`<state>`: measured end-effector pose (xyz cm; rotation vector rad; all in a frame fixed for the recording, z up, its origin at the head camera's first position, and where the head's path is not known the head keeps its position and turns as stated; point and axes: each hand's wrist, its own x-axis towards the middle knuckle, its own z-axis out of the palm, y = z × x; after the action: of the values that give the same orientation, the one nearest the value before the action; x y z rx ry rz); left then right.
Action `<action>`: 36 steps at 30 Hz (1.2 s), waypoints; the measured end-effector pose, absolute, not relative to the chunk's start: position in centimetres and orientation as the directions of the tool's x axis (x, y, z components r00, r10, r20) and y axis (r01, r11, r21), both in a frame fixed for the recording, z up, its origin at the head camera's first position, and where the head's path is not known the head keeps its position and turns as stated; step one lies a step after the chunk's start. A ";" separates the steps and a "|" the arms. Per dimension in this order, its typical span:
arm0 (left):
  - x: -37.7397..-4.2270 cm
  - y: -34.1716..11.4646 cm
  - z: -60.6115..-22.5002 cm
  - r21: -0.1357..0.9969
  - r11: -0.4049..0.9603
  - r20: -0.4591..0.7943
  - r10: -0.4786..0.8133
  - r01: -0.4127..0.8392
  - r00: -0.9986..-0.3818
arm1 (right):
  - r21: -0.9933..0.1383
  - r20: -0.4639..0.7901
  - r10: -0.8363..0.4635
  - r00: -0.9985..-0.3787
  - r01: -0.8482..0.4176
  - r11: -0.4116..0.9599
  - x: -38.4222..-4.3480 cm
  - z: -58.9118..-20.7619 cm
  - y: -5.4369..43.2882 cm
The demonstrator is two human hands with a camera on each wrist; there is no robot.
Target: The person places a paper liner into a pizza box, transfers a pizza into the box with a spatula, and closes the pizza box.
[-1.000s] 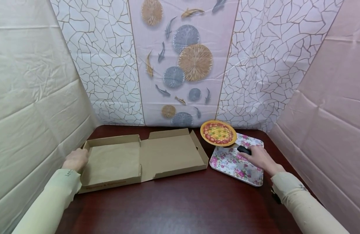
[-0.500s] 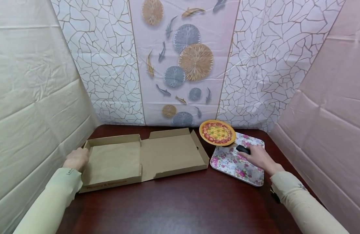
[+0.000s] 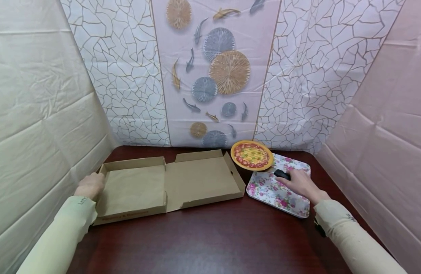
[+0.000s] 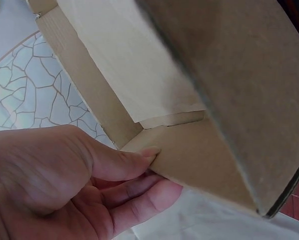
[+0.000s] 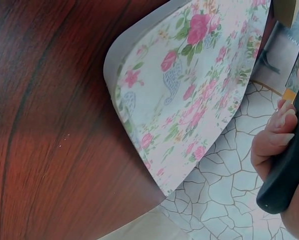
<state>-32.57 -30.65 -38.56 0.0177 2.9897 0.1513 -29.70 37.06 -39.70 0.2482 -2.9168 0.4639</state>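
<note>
In the head view, my left hand (image 3: 90,185) is at the left side of a cardboard pizza box (image 3: 135,164) that lies unfolded, its lid (image 3: 203,179) flat to the right. The left wrist view shows thumb and fingers pinching the edge of the box's side wall (image 4: 204,160). My right hand (image 3: 301,185) grips the black handle of a spatula (image 3: 281,174). A round pizza (image 3: 252,155) with a yellow rim is carried at its front end, hiding the blade. Below is a white tray with pink flowers (image 3: 278,194), which the pizza partly overlaps in this view.
Beige paper (image 3: 135,186) lines the box. Everything stands on a dark red-brown table (image 3: 203,236). Behind it hangs a patterned cloth (image 3: 210,114), with pale cloth walls at left and right. The lid's right flap is close to the tray.
The right hand, the spatula and the pizza have shifted slightly left, toward the lid of the box. My left hand keeps its hold on the box wall.
</note>
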 end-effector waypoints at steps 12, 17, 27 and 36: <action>-32.8 -30.7 -38.8 0.099 0.995 -0.136 0.015 0.001 -0.991 | -0.279 0.206 -0.138 -0.969 -0.194 0.941 -29.8 -39.7 36.7; -32.6 -30.7 -38.7 0.108 0.994 -0.129 0.025 0.011 -0.991 | -0.293 0.196 -0.137 -0.971 -0.191 0.937 -29.8 -39.5 36.4; -32.6 -30.8 -38.6 0.117 0.993 -0.128 0.031 0.016 -0.991 | -0.330 0.187 -0.145 -0.971 -0.201 0.922 -30.0 -39.5 35.9; -32.7 -31.2 -38.9 0.118 0.993 -0.113 0.031 0.018 -0.993 | -0.321 0.185 -0.145 -0.972 -0.199 0.926 -30.2 -39.1 35.2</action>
<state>-32.71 -31.15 -38.89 0.0375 3.0215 0.1774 -30.16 35.23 -39.09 0.2631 -2.9273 0.5122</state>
